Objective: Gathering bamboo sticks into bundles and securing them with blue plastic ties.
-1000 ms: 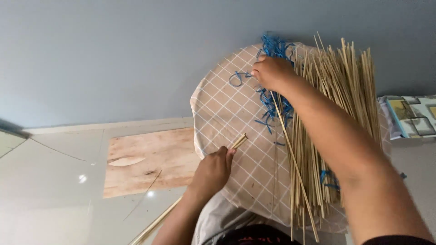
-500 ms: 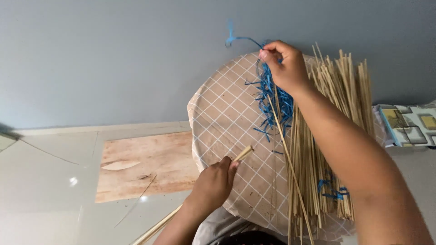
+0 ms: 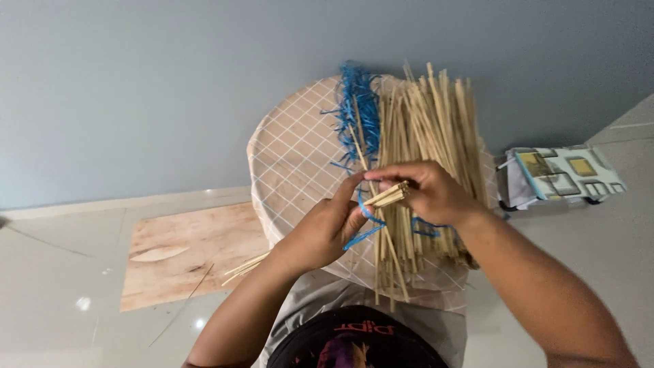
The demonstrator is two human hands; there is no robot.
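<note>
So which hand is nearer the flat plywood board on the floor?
Left. The left hand is just right of the plywood board; the right hand is farther right.

The left hand [image 3: 325, 228] and right hand [image 3: 426, 191] meet above a round counter [image 3: 293, 157] covered with a tan grid-patterned cloth. Both hold a small bundle of thin sticks [image 3: 387, 197], its cut ends showing between the fingers, the rest trailing down-left past the left wrist. A blue plastic strip [image 3: 361, 225] loops around the bundle at the grip. A large pile of sticks [image 3: 429, 116] lies on the counter behind the hands, beside a tangle of blue strips [image 3: 357, 109]. A plywood board [image 3: 191, 252] lies on the tiled floor [image 3: 61, 286] at left. A patterned box [image 3: 565, 174] sits at right, against the grey wall [image 3: 170, 82].
</note>
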